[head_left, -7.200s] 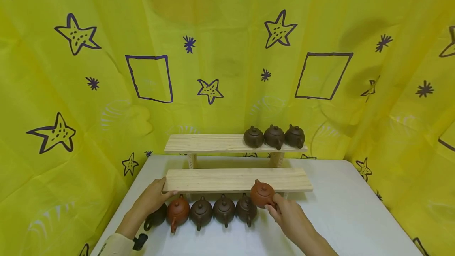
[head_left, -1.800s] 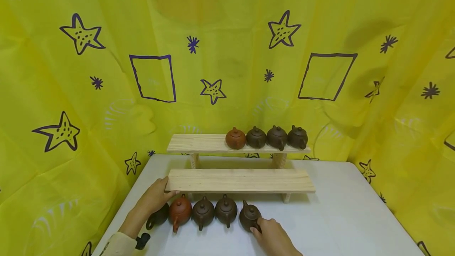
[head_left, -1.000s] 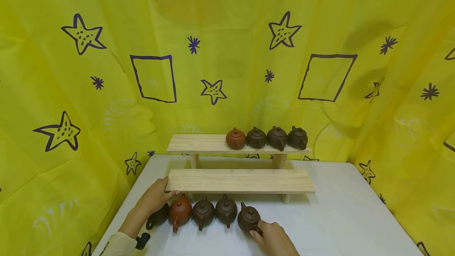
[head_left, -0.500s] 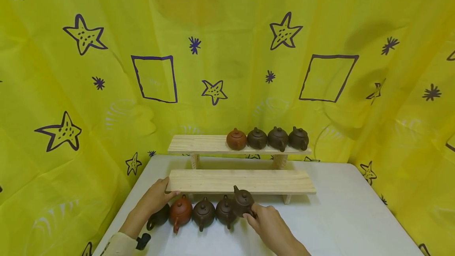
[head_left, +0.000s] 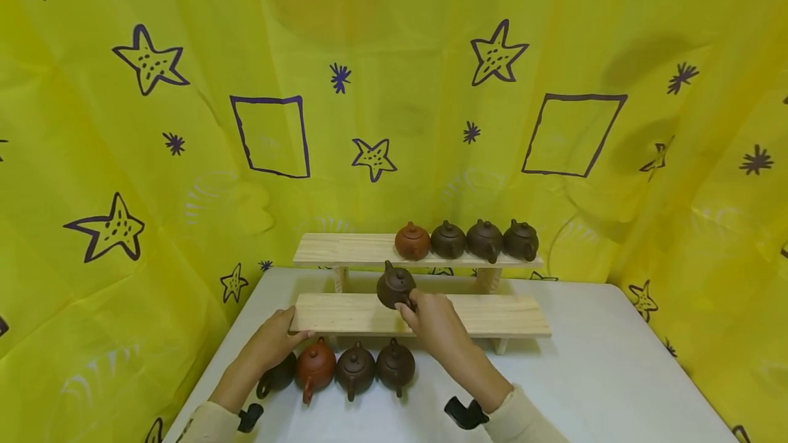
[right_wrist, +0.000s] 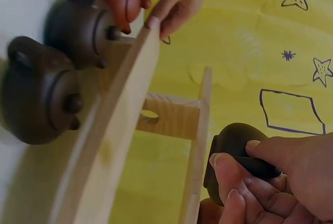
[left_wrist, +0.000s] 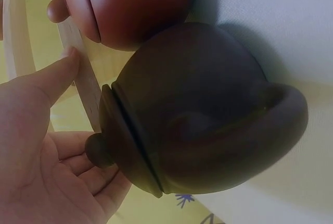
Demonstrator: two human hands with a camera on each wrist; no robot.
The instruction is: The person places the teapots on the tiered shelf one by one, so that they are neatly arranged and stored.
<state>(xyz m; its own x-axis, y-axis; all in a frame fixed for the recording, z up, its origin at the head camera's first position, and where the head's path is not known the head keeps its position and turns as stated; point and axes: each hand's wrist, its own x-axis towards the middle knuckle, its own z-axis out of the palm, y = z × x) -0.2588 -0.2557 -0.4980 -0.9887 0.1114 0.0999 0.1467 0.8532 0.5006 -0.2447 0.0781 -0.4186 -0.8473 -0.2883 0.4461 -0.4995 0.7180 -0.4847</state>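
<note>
My right hand (head_left: 438,323) pinches the handle of a dark brown teapot (head_left: 394,284), held up in the air in front of the upper tier. In the right wrist view thumb and fingers close on that teapot (right_wrist: 237,139). My left hand (head_left: 271,342) grips the left end of the lower tier of a two-tier wooden stand (head_left: 345,313), thumb along its front edge. Beneath that hand sits a dark teapot (left_wrist: 197,114), beside a reddish teapot (left_wrist: 140,5). Two more dark teapots, a left one (head_left: 355,368) and a right one (head_left: 395,365), continue the row on the table.
On the right part of the upper tier (head_left: 338,247) stand a reddish teapot (head_left: 412,242) and three dark teapots (head_left: 484,240), side by side. A white table (head_left: 615,361) lies under the stand. Yellow patterned cloth (head_left: 418,87) hangs behind and at the sides.
A reddish teapot went onto the upper tier. My right hand then took the rightmost dark teapot from the front row and raised it up and leftward over the lower tier. My left hand stayed.
</note>
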